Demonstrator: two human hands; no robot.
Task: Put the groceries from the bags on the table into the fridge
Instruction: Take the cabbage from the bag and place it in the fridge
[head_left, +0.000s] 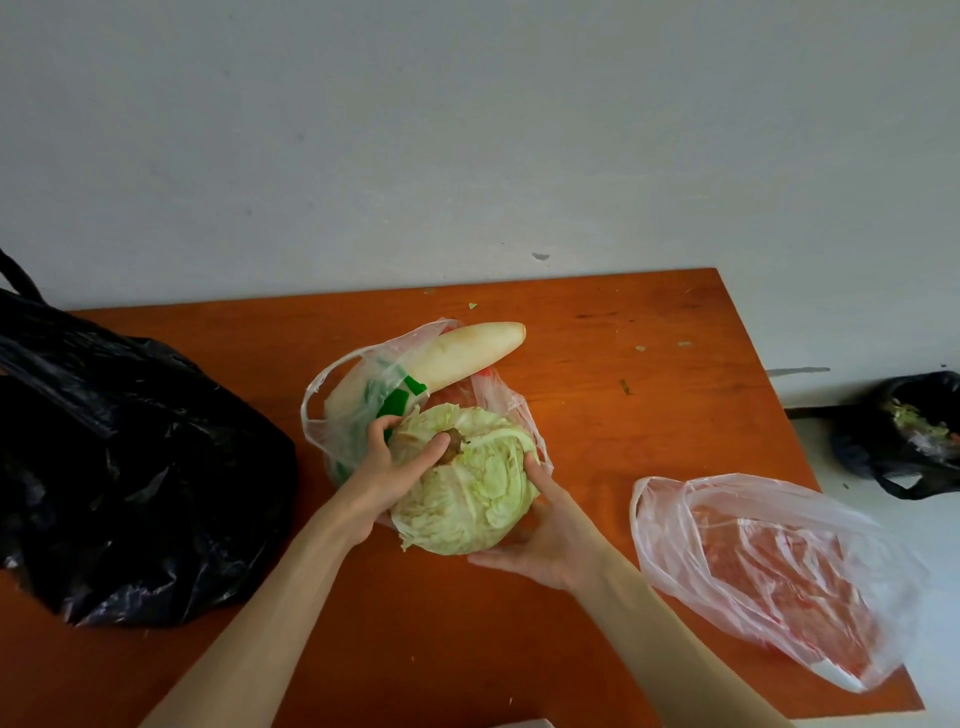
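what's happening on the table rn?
A person is unpacking groceries at an orange table. Both hands hold a cabbage: the left hand grips its top near the stem, the right hand cups it from below. It sits at the mouth of a clear plastic bag that still holds a white daikon radish. A black bag sits at left, and a flattened clear bag lies at right. No fridge in view.

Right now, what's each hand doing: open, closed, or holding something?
Left hand: grips the cabbage from its left side.
Right hand: cups the cabbage from below and the right.
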